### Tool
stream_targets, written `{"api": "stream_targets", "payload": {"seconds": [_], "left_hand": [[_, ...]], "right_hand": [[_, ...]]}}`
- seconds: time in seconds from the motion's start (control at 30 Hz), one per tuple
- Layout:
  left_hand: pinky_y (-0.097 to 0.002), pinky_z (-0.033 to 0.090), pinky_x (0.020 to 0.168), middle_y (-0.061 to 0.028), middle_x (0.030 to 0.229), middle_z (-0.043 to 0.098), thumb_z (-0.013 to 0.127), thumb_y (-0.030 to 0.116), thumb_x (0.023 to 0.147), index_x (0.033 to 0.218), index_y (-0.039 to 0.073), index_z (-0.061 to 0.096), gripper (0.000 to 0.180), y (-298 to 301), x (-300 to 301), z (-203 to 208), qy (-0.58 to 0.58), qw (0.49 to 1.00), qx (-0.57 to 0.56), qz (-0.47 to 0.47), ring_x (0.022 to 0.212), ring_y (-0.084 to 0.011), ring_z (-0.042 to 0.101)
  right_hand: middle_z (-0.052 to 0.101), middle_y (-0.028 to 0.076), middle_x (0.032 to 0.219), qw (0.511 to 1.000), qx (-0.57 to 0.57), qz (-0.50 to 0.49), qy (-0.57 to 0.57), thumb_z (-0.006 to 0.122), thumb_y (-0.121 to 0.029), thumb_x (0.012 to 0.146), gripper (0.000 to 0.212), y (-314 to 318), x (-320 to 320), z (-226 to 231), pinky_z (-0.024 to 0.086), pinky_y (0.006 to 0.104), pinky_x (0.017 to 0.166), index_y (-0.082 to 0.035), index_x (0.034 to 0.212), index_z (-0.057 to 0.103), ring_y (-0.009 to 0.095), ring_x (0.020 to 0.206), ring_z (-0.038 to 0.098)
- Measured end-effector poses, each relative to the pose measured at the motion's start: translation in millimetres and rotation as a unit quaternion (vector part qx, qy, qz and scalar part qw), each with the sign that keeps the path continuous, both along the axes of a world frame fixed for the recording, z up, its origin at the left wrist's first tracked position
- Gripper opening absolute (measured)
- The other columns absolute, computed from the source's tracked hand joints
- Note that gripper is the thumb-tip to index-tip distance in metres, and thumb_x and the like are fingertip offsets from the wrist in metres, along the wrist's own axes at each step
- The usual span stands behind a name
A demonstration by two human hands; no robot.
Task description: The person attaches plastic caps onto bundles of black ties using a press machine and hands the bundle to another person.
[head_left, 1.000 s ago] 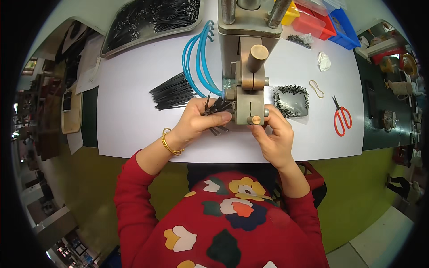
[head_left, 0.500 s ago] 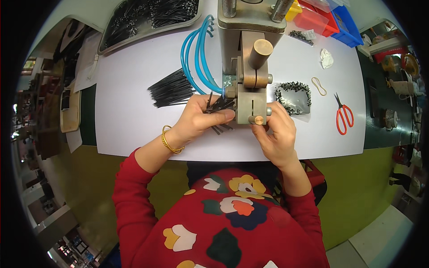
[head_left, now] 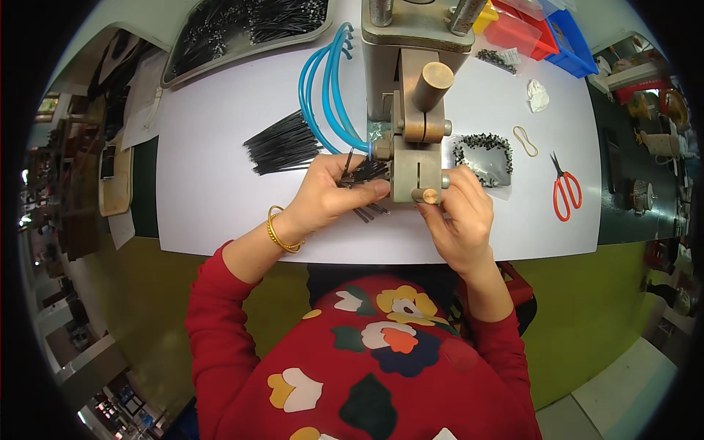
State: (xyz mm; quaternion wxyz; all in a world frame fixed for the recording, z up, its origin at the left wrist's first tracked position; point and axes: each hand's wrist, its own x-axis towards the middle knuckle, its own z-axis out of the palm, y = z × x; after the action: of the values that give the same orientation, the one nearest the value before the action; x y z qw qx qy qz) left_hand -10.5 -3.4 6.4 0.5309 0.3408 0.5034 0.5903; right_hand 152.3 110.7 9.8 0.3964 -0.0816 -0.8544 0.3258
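My left hand (head_left: 330,192) is closed around a small bundle of thin black wires (head_left: 364,173), just left of a metal press head (head_left: 416,176). Wire ends stick out above and below the fingers. On the press head's right side is my right hand (head_left: 463,213), fingers bent and drawn together; the press hides its fingertips and whatever they may hold. Light blue air hoses (head_left: 334,95) curve into a fitting on the press's left. A pile of black wires (head_left: 282,144) lies beyond my left hand. Right of the press, a clear tray (head_left: 499,167) holds small black parts.
Red-handled scissors (head_left: 563,194), a rubber band (head_left: 524,141) and crumpled white tissue (head_left: 537,96) lie on the right of the white table. A metal tray (head_left: 308,33) of black wires stands far left. Blue (head_left: 570,44) and red bins sit at the far right.
The view has shifted slightly. My right hand has moved a little to the right, its fingertips still by the press. The left hand keeps its hold on the wires.
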Motion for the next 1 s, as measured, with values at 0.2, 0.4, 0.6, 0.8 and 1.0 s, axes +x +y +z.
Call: {"api": "stream_targets", "payload": {"seconds": [0.2, 0.4, 0.6, 0.8, 1.0], "left_hand": [[-0.0203, 0.046, 0.073, -0.0049, 0.087, 0.063, 0.062, 0.003, 0.077, 0.098, -0.006, 0.059, 0.023, -0.9, 0.5, 0.2, 0.006, 1.0, -0.004, -0.001, 0.078, -0.006, 0.055], [-0.02, 0.047, 0.071, -0.0045, 0.085, 0.063, 0.062, 0.003, 0.077, 0.097, -0.006, 0.06, 0.022, -1.4, -0.9, 1.1, 0.015, 1.0, -0.008, -0.005, 0.077, -0.0056, 0.055], [-0.0189, 0.046, 0.069, -0.0034, 0.084, 0.062, 0.063, 0.004, 0.077, 0.096, -0.006, 0.06, 0.022, 0.0, -0.9, 2.0, 0.027, 1.0, 0.001, -0.002, 0.075, -0.0048, 0.054], [-0.0189, 0.046, 0.069, -0.0031, 0.084, 0.062, 0.064, 0.005, 0.076, 0.096, -0.006, 0.06, 0.022, -0.4, 0.6, 1.5, 0.021, 1.0, -0.007, 0.005, 0.074, -0.0046, 0.053], [-0.0189, 0.046, 0.069, -0.0037, 0.085, 0.062, 0.064, 0.004, 0.077, 0.096, -0.006, 0.06, 0.022, -2.2, 1.8, -1.0, -0.011, 1.0, -0.002, 0.006, 0.074, -0.0049, 0.054]], "right_hand": [[0.055, 0.011, 0.074, 0.998, -0.056, -0.002, 0.002, 0.064, 0.008, 0.065, 0.012, -1.6, 1.1, -4.3, 0.034, 0.0273, 0.046, 0.003, 0.071, 0.055, 0.02, 0.059, 0.047], [0.059, 0.008, 0.074, 0.998, -0.066, -0.015, -0.015, 0.069, 0.007, 0.059, 0.02, -2.6, 1.5, -1.6, 0.042, 0.0284, 0.049, 0.0, 0.074, 0.058, 0.021, 0.062, 0.053], [0.055, 0.01, 0.073, 0.998, -0.059, 0.001, 0.001, 0.064, 0.01, 0.061, 0.015, -1.6, -0.9, -3.0, 0.037, 0.0266, 0.046, 0.002, 0.072, 0.056, 0.02, 0.059, 0.048], [0.053, 0.011, 0.072, 0.998, -0.061, 0.009, 0.01, 0.061, 0.011, 0.06, 0.015, -1.7, -1.0, -2.7, 0.034, 0.0259, 0.044, 0.004, 0.072, 0.056, 0.019, 0.057, 0.046], [0.058, 0.009, 0.075, 0.998, -0.058, 0.002, -0.01, 0.067, 0.009, 0.058, 0.02, -2.8, 1.4, -0.4, 0.041, 0.0281, 0.049, 0.0, 0.075, 0.058, 0.021, 0.06, 0.052]]}}
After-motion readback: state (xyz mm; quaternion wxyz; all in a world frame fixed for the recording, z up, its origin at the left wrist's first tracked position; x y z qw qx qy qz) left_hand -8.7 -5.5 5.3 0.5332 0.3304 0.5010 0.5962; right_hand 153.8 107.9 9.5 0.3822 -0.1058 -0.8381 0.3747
